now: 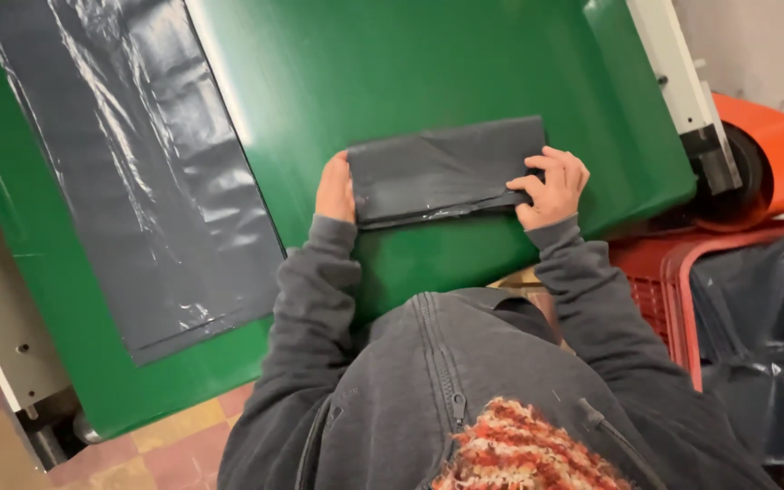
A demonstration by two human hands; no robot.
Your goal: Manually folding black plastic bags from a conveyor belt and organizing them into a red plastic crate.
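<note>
Seen from the head camera, a person in a grey zip hoodie [465, 381] leans over a green table [392, 73]. A folded dark grey plastic bag [442, 172] lies on it near the front edge, directly before the person. The left hand [335, 189] presses flat against the bag's left end, fingers hidden at its edge, so whether it grips cannot be told. The right hand [551, 189] rests on the right end, fingers curled down onto the plastic, thumb tucked at the fold. A long unfolded grey plastic sheet [138, 172] lies spread over the table's left part, well apart from the folded bag. An orange roller [769, 150] stands beyond the table's right corner beside a white machine frame [678, 68]. Below it, a red crate [682, 281] holds crumpled dark plastic bags [764, 336]. Patterned floor tiles [174, 445] show at lower left.
</note>
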